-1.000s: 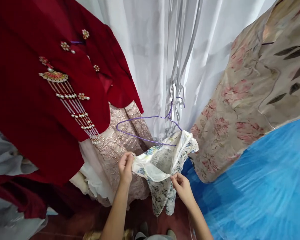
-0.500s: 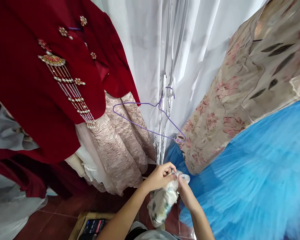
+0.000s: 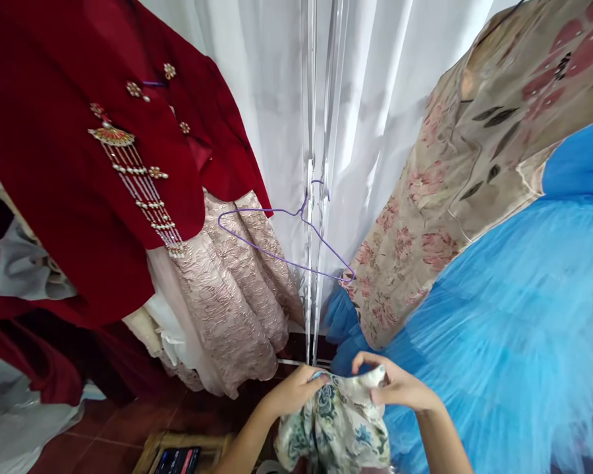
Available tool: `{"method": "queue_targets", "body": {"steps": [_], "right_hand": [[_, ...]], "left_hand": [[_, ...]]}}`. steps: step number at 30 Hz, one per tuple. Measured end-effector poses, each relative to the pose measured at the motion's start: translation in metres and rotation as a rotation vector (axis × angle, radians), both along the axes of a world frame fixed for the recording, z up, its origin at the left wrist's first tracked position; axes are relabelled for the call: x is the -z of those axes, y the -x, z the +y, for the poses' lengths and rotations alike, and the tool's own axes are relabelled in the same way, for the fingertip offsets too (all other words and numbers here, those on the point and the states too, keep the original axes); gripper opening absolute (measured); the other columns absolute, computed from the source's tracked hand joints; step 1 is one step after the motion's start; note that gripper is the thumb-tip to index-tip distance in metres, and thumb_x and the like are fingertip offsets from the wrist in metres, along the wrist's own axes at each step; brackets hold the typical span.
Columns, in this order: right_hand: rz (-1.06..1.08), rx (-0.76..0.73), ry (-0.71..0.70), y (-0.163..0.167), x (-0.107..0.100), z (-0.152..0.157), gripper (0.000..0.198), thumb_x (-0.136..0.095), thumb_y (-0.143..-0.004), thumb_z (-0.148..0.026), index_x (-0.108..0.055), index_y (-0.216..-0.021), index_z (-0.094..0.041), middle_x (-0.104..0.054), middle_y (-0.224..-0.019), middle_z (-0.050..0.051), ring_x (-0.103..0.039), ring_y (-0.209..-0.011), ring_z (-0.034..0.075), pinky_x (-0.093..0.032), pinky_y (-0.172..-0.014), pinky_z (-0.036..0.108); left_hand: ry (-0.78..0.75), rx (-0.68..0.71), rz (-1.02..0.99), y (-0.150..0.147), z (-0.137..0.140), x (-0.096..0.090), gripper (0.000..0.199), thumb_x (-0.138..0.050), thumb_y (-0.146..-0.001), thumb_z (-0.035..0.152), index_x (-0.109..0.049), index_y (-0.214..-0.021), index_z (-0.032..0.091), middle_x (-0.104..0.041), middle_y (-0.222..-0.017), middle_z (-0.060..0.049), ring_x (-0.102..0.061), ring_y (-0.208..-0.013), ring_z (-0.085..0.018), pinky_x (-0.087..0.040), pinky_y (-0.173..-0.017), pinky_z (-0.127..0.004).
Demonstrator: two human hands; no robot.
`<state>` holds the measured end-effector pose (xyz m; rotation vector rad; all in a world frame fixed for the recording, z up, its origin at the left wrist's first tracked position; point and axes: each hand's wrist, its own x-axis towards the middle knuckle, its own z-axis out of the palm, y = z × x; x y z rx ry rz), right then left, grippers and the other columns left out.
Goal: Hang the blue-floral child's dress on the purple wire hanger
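Observation:
A cream garment with a blue and green floral print (image 3: 338,424) hangs between my two hands, low in the view; its exact kind cannot be made out. My left hand (image 3: 296,393) is closed on the left end of its upper edge, thumb on top. At the right end of that edge, my right hand (image 3: 402,385) pinches the cloth between thumb and fingers. Above both hands, a bare purple wire hanger (image 3: 286,263) hangs from a white metal rack (image 3: 310,303), touched by neither hand.
To the left hang a dark red velvet jacket (image 3: 178,178) with beaded brooches and a pale pink brocade skirt (image 3: 232,289). On the right are a beige floral dress (image 3: 425,217) and a blue tulle skirt (image 3: 499,296). A phone (image 3: 178,459) lies on a wooden stool (image 3: 210,444).
The bunched garment has been spread out between my hands, which have moved apart and lower. The view has shifted slightly; the hanger still hangs on the rack.

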<state>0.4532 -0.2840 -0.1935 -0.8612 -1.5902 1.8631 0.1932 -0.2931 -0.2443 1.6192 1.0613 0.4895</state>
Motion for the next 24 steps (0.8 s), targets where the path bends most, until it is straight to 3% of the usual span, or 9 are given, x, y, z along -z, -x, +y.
{"method": "queue_targets", "body": {"steps": [1,3,5,11,13,16,20,22,24], "right_hand": [[-0.084,-0.12,-0.021,0.005,-0.001,0.003,0.055,-0.09,-0.063,-0.045,-0.067,-0.105,-0.017,-0.06,-0.072,-0.003,-0.048,-0.061,0.011,-0.038,-0.056,0.021],[-0.251,-0.245,-0.122,0.017,-0.006,0.007,0.036,-0.086,-0.066,-0.032,-0.072,-0.094,-0.015,-0.061,-0.068,-0.002,-0.049,-0.061,0.012,-0.037,-0.056,0.021],[-0.343,-0.192,-0.266,0.024,-0.014,0.011,0.01,-0.074,-0.074,-0.024,-0.074,-0.081,-0.016,-0.064,-0.069,0.0,-0.053,-0.064,0.015,-0.04,-0.06,0.024],[-0.245,0.39,-0.479,-0.011,-0.05,0.035,0.018,-0.059,-0.079,-0.028,-0.073,-0.073,-0.018,-0.066,-0.065,0.003,-0.054,-0.06,0.019,-0.041,-0.056,0.028],[-0.207,0.592,-0.576,-0.022,-0.062,0.052,0.019,-0.061,-0.078,-0.03,-0.07,-0.066,-0.02,-0.063,-0.063,0.003,-0.052,-0.059,0.019,-0.04,-0.056,0.029],[-0.155,0.749,-0.712,-0.015,-0.076,0.088,0.022,-0.061,-0.079,-0.034,-0.066,-0.062,-0.021,-0.064,-0.072,0.005,-0.057,-0.073,0.023,-0.045,-0.069,0.032],[-0.028,0.783,-0.617,0.026,-0.082,0.141,0.027,-0.057,-0.084,-0.045,-0.07,-0.082,-0.022,-0.071,-0.1,0.008,-0.062,-0.1,0.028,-0.047,-0.088,0.035],[0.006,0.737,-0.507,0.044,-0.081,0.16,0.032,-0.057,-0.085,-0.051,-0.069,-0.088,-0.021,-0.071,-0.094,0.006,-0.062,-0.091,0.025,-0.049,-0.082,0.033],[0.027,0.723,-0.444,0.055,-0.078,0.17,0.035,-0.061,-0.084,-0.056,-0.064,-0.082,-0.022,-0.066,-0.08,0.003,-0.059,-0.075,0.021,-0.048,-0.071,0.03]], "left_hand": [[-0.045,0.033,-0.013,0.005,0.005,-0.006,0.05,-0.044,-0.097,0.058,-0.069,-0.09,0.015,-0.067,-0.089,-0.004,-0.058,-0.093,-0.023,-0.045,-0.086,-0.03],[-0.118,0.067,0.001,0.014,0.012,-0.015,0.048,-0.042,-0.1,0.052,-0.065,-0.08,0.015,-0.063,-0.081,-0.003,-0.056,-0.084,-0.02,-0.043,-0.078,-0.028],[-0.178,0.054,0.029,0.023,0.015,-0.018,0.045,-0.043,-0.1,0.049,-0.061,-0.075,0.016,-0.059,-0.078,-0.002,-0.053,-0.079,-0.018,-0.04,-0.074,-0.026],[-0.192,0.079,0.149,0.064,0.013,-0.018,0.036,-0.053,-0.093,0.041,-0.056,-0.067,0.017,-0.047,-0.065,0.003,-0.044,-0.066,-0.014,-0.03,-0.062,-0.025],[-0.236,0.054,0.149,0.078,0.016,-0.024,0.031,-0.058,-0.09,0.04,-0.058,-0.069,0.017,-0.049,-0.066,0.002,-0.045,-0.067,-0.014,-0.031,-0.065,-0.025],[-0.341,-0.026,0.056,0.094,0.025,-0.04,0.033,-0.061,-0.087,0.044,-0.058,-0.069,0.017,-0.053,-0.072,0.0,-0.048,-0.073,-0.016,-0.035,-0.07,-0.027],[-0.336,-0.077,-0.209,0.108,0.046,-0.059,0.045,-0.061,-0.086,0.057,-0.052,-0.067,0.017,-0.048,-0.071,-0.001,-0.046,-0.069,-0.015,-0.036,-0.065,-0.027],[-0.265,-0.102,-0.318,0.119,0.058,-0.065,0.047,-0.064,-0.083,0.059,-0.05,-0.069,0.017,-0.046,-0.07,0.0,-0.045,-0.066,-0.014,-0.035,-0.061,-0.025],[-0.226,-0.14,-0.369,0.135,0.07,-0.071,0.045,-0.067,-0.08,0.057,-0.047,-0.071,0.018,-0.044,-0.068,0.002,-0.043,-0.063,-0.012,-0.033,-0.058,-0.024]]}}
